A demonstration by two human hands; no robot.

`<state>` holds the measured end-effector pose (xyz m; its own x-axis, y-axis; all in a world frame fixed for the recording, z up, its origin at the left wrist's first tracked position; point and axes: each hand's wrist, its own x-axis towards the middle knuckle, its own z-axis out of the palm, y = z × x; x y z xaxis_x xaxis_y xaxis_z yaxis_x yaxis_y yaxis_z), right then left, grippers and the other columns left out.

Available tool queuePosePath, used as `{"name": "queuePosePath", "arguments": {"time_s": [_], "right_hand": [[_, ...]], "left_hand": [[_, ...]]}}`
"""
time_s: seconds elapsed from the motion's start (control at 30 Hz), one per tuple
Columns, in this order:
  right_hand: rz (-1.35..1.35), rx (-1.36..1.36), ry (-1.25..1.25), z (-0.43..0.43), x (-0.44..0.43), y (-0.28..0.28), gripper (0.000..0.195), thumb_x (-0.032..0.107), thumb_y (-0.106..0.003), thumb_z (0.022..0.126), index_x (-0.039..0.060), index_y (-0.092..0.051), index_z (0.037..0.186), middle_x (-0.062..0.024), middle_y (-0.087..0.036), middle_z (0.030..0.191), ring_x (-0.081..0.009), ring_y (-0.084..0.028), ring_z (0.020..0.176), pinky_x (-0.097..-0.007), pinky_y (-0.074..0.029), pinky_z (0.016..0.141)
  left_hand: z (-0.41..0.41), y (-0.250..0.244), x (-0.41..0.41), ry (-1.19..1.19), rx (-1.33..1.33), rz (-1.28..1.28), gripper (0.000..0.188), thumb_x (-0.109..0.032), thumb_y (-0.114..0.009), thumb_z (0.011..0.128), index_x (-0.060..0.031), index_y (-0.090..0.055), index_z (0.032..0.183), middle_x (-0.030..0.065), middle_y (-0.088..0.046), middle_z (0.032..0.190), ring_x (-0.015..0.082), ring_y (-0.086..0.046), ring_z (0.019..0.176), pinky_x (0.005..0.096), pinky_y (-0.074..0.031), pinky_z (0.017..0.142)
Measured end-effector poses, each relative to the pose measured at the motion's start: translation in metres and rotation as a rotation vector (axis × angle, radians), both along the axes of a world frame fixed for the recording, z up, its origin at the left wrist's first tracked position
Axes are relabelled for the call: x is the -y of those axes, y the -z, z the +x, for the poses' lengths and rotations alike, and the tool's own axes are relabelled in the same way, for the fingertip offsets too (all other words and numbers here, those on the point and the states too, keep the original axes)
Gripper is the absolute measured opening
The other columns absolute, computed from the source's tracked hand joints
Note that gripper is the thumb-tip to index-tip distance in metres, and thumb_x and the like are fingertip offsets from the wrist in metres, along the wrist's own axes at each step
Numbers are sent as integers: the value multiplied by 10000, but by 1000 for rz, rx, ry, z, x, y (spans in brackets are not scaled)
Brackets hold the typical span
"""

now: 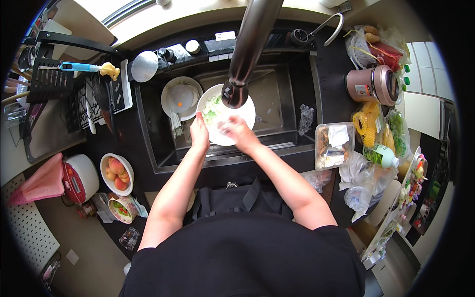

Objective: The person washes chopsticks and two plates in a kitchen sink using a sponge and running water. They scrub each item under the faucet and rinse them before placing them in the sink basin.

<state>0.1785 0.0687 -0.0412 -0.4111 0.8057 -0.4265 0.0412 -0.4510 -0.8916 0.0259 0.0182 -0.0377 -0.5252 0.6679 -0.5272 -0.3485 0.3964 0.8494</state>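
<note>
A white plate is held over the sink, tucked partly behind the dark metal faucet. Chopped pale-green vegetable pieces lie on its left side. My left hand grips the plate's left rim, thumb on top. Over the plate's lower part is my right hand, its fingers blurred and bent; whether they pinch anything is hard to see. Left of the plate, inside the sink, sits a stack of bowls with an orange bit in it. Pale sticks, perhaps chopsticks, lean below the bowls.
A crumpled steel scrubber rests at the sink's right side. Beside the sink are a clear food container, a pink thermal pot and bagged produce. On the left stand a bowl of peaches, a rice cooker and a utensil rack.
</note>
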Motion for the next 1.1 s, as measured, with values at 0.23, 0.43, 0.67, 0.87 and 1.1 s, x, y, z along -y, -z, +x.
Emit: {"name": "queuePosePath", "arguments": {"time_s": [0.23,0.43,0.67,0.87,1.1], "right_hand": [[571,59,-45,-44,-14,-15,179,50,-655,773,49,-637,952,-108,-574,953,-287,-557,907,-382,-444,835],[105,160,124,-16,-22,-27,196,108,-586,825,-45,-548,941,-99,-594,848,-146,-566,790,-293,-467,708],[683,268,-343,-36,-6,-30,138,75,-655,777,62,-674,913,-144,-584,953,-299,-568,913,-374,-454,803],[413,433,89,-14,-57,-14,138,82,-621,808,-12,-584,901,-145,-615,885,-276,-612,790,-372,-493,697],[714,288,-196,-59,10,-22,179,95,-669,772,95,-675,951,-140,-542,914,-315,-558,818,-394,-465,730]], "left_hand": [[1,3,0,89,-142,-67,606,-464,-333,994,73,-587,1111,142,-646,1010,175,-599,913,315,-477,812],[-8,-6,0,-3,-27,-52,625,-477,-325,991,78,-598,1087,150,-658,976,184,-617,893,308,-489,785],[-2,-14,-9,-75,88,-110,641,-476,-305,996,96,-574,1098,137,-651,973,193,-617,878,307,-492,778],[4,-20,-7,101,-138,-166,644,-479,-295,998,88,-596,1050,140,-652,942,189,-600,849,311,-472,750],[-5,-25,-14,-72,135,-108,730,-553,-268,971,98,-536,1161,170,-632,1063,229,-623,962,323,-481,856]]}}
